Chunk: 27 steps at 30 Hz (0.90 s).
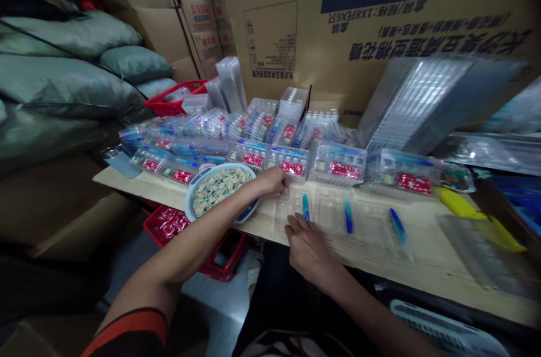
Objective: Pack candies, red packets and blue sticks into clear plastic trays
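My left hand (274,181) is closed over the left end of a clear tray, just right of a light blue basket (190,199) full of small pale pieces (220,188); what its fingers hold is too small to make out. Lower down, my right hand (305,241) has its bent fingers at the near edge of the same tray, by a blue pen (305,206). Whether it grips anything is hidden. Two more blue pens (348,215) (397,225) lie in clear trays to the right.
Filled clear trays with red packets (344,171) line the back of the wooden table (439,250). Stacked empty trays (418,98) lean at the right, near a yellow object (459,203). A red basket (150,227) of packets stands below left. Cartons (279,2) rise behind.
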{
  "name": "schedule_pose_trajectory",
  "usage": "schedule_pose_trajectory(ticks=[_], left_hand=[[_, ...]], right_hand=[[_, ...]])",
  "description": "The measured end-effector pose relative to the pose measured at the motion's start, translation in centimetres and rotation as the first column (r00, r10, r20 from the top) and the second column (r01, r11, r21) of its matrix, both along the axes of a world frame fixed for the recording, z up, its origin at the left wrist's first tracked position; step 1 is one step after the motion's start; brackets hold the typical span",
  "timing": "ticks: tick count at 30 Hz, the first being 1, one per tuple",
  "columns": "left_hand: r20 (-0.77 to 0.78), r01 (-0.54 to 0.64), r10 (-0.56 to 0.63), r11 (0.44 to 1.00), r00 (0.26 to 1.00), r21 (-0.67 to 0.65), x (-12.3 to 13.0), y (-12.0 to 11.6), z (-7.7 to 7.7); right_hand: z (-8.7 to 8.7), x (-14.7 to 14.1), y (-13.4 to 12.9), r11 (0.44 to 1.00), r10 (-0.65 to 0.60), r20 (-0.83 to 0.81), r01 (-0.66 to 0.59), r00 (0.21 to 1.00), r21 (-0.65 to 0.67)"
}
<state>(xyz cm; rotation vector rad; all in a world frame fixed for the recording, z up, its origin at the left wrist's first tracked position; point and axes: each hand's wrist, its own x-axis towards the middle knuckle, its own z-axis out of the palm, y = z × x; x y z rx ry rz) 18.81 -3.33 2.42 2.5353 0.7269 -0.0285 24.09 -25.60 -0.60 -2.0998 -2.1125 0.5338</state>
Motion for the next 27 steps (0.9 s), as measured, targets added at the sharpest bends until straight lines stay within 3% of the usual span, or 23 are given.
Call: schedule_pose_trajectory(ticks=[3, 8, 19, 27], left_hand=[[-0.065, 0.085, -0.084, 0.996, 0.994, 0.006, 1.6, 0.7, -1.3], [-0.133, 0.188, -0.186, 0.982, 0.974, 0.004, 1.5, 0.8, -2.0], [-0.159, 0.203, -0.175, 0.961, 0.972, 0.187, 0.7, 0.4, -3.4], [-0.207, 0.185, -0.123, 0.931, 0.971, 0.315, 0.0, -4.4, -3.1]], right_hand=[[0.5, 0.1, -0.2, 0.999, -0.017, -0.027, 0.016, 0.999, -0.05], [0.9, 0.2, -0.5, 0.998, -0.019, -0.034, 0.017, 0.999, -0.058], [0.1, 0.2, -0.6, 0.997, 0.002, -0.014, -0.004, 1.0, -0.076], [-0.5, -0.4, -0.7, 0.998, -0.005, 0.043, 0.008, 0.999, -0.063]])
